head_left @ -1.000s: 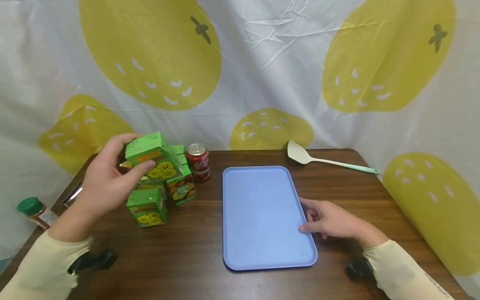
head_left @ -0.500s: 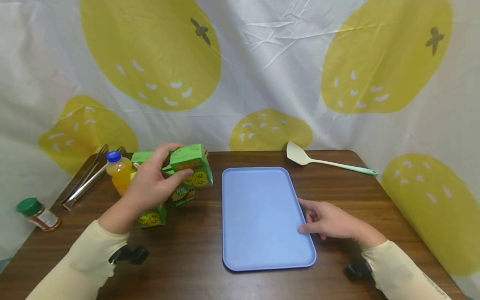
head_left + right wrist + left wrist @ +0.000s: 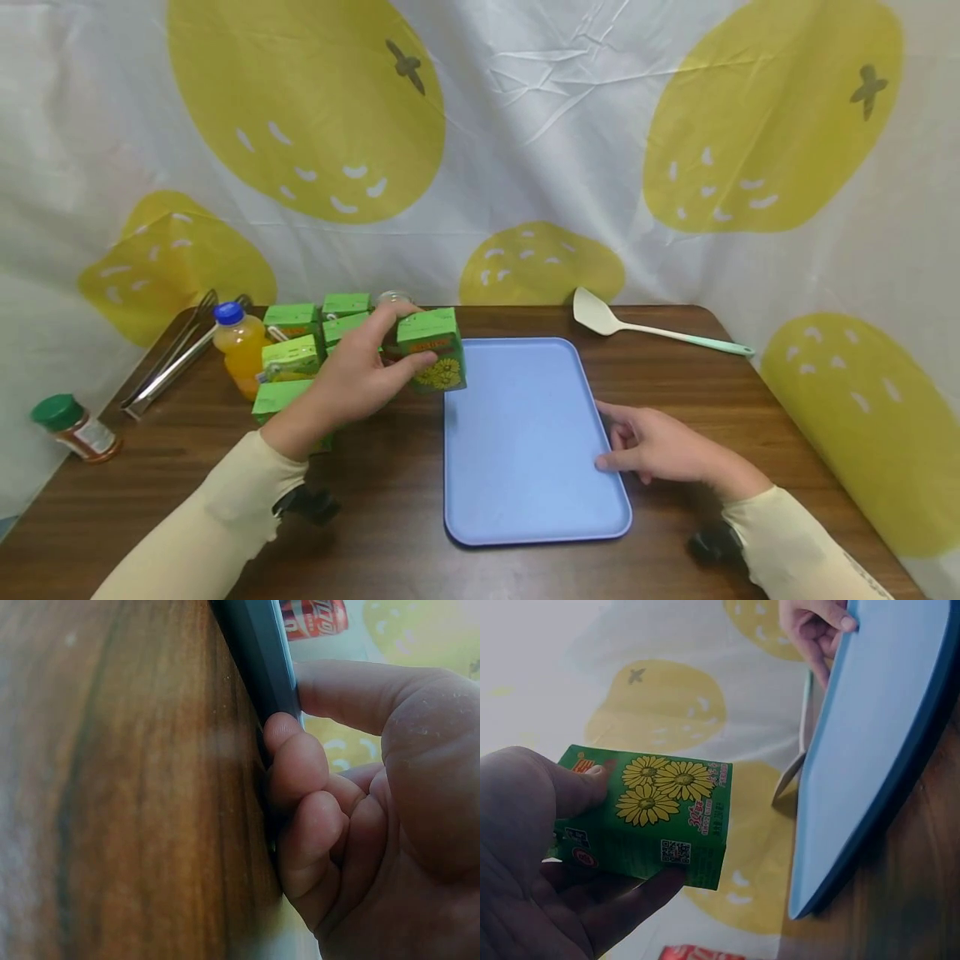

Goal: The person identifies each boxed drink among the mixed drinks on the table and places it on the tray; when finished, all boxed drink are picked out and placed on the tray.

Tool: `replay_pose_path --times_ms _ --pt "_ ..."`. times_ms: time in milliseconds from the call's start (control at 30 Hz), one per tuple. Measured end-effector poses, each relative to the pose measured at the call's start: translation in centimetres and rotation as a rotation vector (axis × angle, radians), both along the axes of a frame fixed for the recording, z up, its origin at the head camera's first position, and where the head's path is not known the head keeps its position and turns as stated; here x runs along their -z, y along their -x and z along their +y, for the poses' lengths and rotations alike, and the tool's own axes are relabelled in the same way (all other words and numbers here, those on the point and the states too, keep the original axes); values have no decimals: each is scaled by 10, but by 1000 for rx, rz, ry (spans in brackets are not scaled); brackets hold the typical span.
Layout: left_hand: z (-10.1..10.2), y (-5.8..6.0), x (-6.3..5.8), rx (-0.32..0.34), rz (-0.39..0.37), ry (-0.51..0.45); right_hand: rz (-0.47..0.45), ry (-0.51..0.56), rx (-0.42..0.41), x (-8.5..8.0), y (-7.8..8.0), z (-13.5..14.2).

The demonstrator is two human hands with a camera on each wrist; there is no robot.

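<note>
The left hand (image 3: 356,371) pinches one flower-printed drink carton (image 3: 433,350) at the ten-o'clock corner of one blue tray (image 3: 536,450), forearm aimed toward two; at least five more green cartons (image 3: 291,315) stand further out at ten. The left-wrist view adds a QR code (image 3: 676,851); the right-wrist view, the red side of one cola can (image 3: 319,616), mostly covered in the head view. The right hand (image 3: 656,443) grips the three-o'clock rim, fingers curled beneath.
</note>
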State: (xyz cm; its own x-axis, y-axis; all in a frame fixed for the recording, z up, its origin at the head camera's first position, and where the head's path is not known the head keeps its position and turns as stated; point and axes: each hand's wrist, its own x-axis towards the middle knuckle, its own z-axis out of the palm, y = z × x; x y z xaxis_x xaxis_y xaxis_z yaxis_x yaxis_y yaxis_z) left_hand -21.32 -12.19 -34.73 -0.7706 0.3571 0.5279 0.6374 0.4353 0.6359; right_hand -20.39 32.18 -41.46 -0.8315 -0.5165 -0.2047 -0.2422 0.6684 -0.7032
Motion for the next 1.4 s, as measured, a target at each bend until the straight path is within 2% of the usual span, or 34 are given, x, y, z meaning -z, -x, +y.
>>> replay_pose_path --times_ms 133,267,767,1067,1400 --pt "12 5 7 -2 -46 38 2 1 -4 1 0 1" --pt "23 12 15 -10 -44 68 5 -16 -1 0 0 1" --pt "69 37 37 73 -73 122 -11 -14 7 -1 -1 -1" --pt "91 49 46 101 -84 156 -33 -16 14 -2 -1 -1" --pt "111 63 51 108 -125 176 -2 -6 0 0 0 -1"
